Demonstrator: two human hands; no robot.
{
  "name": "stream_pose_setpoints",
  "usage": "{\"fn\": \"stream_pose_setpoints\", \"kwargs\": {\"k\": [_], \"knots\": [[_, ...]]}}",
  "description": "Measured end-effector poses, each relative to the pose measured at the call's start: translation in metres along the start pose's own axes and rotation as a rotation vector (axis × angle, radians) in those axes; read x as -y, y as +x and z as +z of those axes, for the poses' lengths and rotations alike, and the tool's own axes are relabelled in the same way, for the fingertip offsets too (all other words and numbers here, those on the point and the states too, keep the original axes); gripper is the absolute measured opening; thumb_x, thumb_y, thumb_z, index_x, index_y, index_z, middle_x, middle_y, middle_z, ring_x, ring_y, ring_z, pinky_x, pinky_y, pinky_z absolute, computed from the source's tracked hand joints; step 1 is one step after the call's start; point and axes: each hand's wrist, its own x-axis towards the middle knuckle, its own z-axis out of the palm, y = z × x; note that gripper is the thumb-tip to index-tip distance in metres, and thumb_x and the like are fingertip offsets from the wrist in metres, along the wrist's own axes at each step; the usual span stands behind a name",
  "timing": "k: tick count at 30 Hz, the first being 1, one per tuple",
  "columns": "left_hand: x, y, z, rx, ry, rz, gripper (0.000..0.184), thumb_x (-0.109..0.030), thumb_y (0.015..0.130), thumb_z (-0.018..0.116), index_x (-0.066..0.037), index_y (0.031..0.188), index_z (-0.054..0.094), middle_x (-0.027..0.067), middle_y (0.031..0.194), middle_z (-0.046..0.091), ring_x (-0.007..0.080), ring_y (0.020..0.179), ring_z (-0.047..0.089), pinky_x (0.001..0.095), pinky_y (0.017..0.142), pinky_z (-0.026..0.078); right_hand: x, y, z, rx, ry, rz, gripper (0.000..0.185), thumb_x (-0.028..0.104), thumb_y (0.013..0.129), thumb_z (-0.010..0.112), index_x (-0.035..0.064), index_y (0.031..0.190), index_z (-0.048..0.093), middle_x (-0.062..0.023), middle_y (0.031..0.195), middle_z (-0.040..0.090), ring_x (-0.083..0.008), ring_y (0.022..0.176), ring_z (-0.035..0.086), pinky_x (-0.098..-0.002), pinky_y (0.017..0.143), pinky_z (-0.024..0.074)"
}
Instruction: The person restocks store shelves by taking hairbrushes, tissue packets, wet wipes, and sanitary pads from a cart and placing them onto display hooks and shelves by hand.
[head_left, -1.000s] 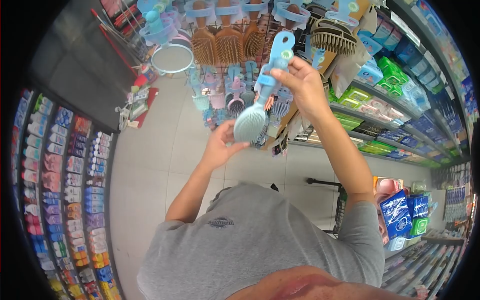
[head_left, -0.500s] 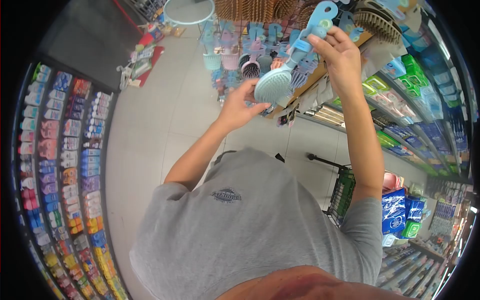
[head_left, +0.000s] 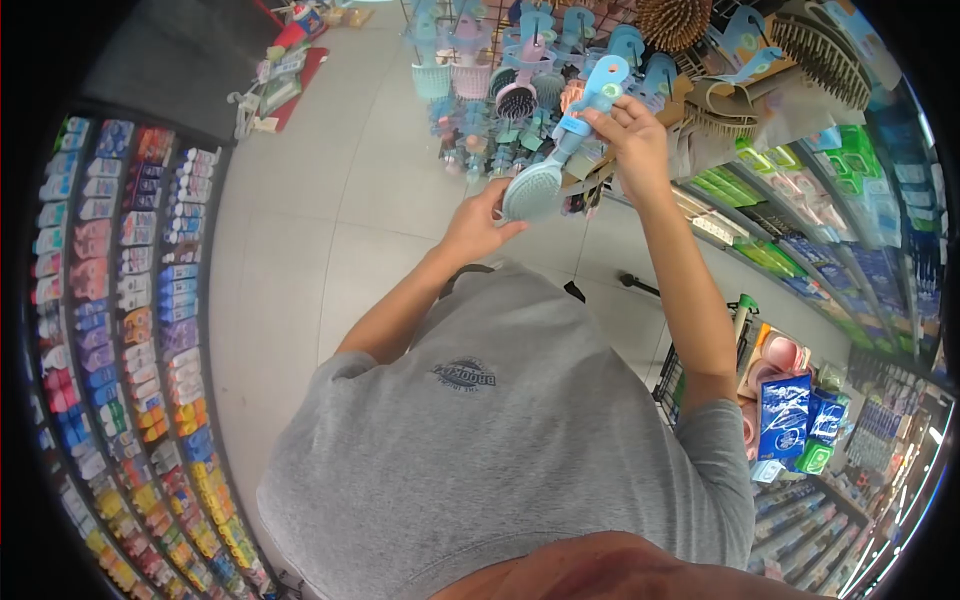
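Observation:
A pale blue hairbrush [head_left: 534, 192] with a bright blue hang card [head_left: 603, 80] is held slantwise before me, its bristle side facing up. My left hand [head_left: 474, 224] grips the rim of the brush head between thumb and fingers. Around the handle end and the card, my right hand [head_left: 636, 146] is closed, thumb on top. Just beyond hang other brushes, among them a black-bristled brush [head_left: 516, 102] and a round brown brush [head_left: 673, 22].
Small baskets [head_left: 431, 80] hang on the rack ahead. Shelves of bottles [head_left: 180, 290] line the left, packaged goods [head_left: 800, 200] the right. A shopping cart [head_left: 668, 385] loaded with blue packs [head_left: 785, 417] stands by my right arm, on the tiled floor [head_left: 280, 260].
Both hands have come down and nearer my body with the hairbrush, still gripping it. The view has shifted, and more of the loaded cart shows.

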Motion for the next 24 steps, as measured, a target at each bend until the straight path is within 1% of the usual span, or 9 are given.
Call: {"fn": "stream_pose_setpoints", "kwargs": {"k": [3,6,7,10,13,17,19,22,24], "knots": [[0.005,-0.007,-0.002,0.026,0.069,-0.092,0.066,-0.012,0.075,0.081,-0.004,0.132,0.049,0.0143,0.112,0.068,0.0232,0.098,0.067,0.0338,0.080,0.054,-0.020,-0.006,0.010,-0.046,0.076,0.115,0.031,0.002,0.086,0.070,-0.0025,0.114,0.057,-0.0094,0.103,0.069,-0.0139,0.090,0.065,-0.0269,0.080,0.0496],[0.009,-0.011,-0.003,0.058,0.134,-0.125,0.068,-0.012,0.074,0.080,-0.003,0.133,0.048,0.0158,0.115,0.067,0.0256,0.101,0.067,0.0358,0.084,0.054,-0.041,-0.012,0.009,-0.049,0.068,0.109,0.033,0.003,0.086,0.070,-0.0025,0.115,0.057,-0.0092,0.101,0.069,-0.0138,0.089,0.065,-0.0272,0.081,0.0499],[0.014,-0.013,-0.002,0.067,0.134,-0.125,0.068,-0.012,0.074,0.080,-0.003,0.133,0.048,0.0158,0.115,0.067,0.0256,0.101,0.067,0.0358,0.084,0.054,-0.049,-0.013,0.007,-0.045,0.062,0.092,0.032,0.003,0.085,0.071,-0.0016,0.114,0.058,-0.0078,0.100,0.070,-0.0130,0.087,0.065,-0.0265,0.079,0.0492],[0.027,-0.015,0.004,0.030,0.100,-0.020,0.067,-0.018,0.072,0.080,-0.006,0.131,0.050,0.0168,0.113,0.066,0.0334,0.101,0.065,0.0390,0.088,0.050,-0.064,-0.022,0.002,-0.083,0.072,0.122,0.032,0.004,0.085,0.071,-0.0006,0.113,0.058,-0.0065,0.099,0.070,-0.0118,0.086,0.064,-0.0259,0.075,0.0472],[0.032,-0.009,0.011,0.028,0.018,0.020,0.066,-0.018,0.073,0.081,-0.002,0.130,0.052,0.0176,0.113,0.066,0.0310,0.105,0.064,0.0373,0.092,0.049,-0.073,-0.031,-0.003,-0.111,0.057,0.150,0.031,0.004,0.084,0.072,0.0001,0.112,0.059,-0.0057,0.098,0.070,-0.0108,0.085,0.063,-0.0257,0.073,0.0451],[0.033,0.000,0.019,0.074,-0.112,-0.072,0.057,-0.016,0.076,0.080,-0.001,0.125,0.055,0.0157,0.107,0.068,0.0227,0.097,0.067,0.0335,0.086,0.051,-0.077,-0.034,-0.010,-0.168,0.068,0.128,0.030,0.004,0.083,0.072,0.0005,0.111,0.060,-0.0063,0.098,0.070,-0.0109,0.085,0.062,-0.0258,0.071,0.0437],[0.030,0.006,0.020,0.108,-0.158,-0.109,0.054,-0.015,0.077,0.079,-0.001,0.124,0.056,0.0146,0.105,0.069,0.0199,0.093,0.067,0.0320,0.084,0.052,-0.070,-0.030,-0.012,-0.189,0.030,0.145,0.034,-0.001,0.081,0.072,-0.0025,0.112,0.060,-0.0094,0.103,0.069,-0.0130,0.086,0.065,-0.0263,0.076,0.0496],[0.022,0.016,0.021,0.144,-0.181,-0.138,0.052,-0.013,0.078,0.079,-0.001,0.123,0.057,0.0123,0.102,0.070,0.0164,0.089,0.067,0.0304,0.080,0.053,-0.063,-0.021,-0.014,-0.167,-0.002,0.076,0.035,0.000,0.081,0.073,-0.0030,0.113,0.060,-0.0104,0.105,0.068,-0.0140,0.087,0.065,-0.0273,0.076,0.0514],[0.013,0.023,0.020,0.065,-0.180,-0.033,0.051,-0.014,0.077,0.080,-0.001,0.121,0.057,0.0120,0.101,0.071,0.0170,0.089,0.068,0.0307,0.080,0.053,-0.051,-0.015,-0.009,-0.165,0.032,0.024,0.035,0.001,0.081,0.073,-0.0031,0.113,0.060,-0.0109,0.106,0.068,-0.0141,0.088,0.065,-0.0274,0.076,0.0523]]}}
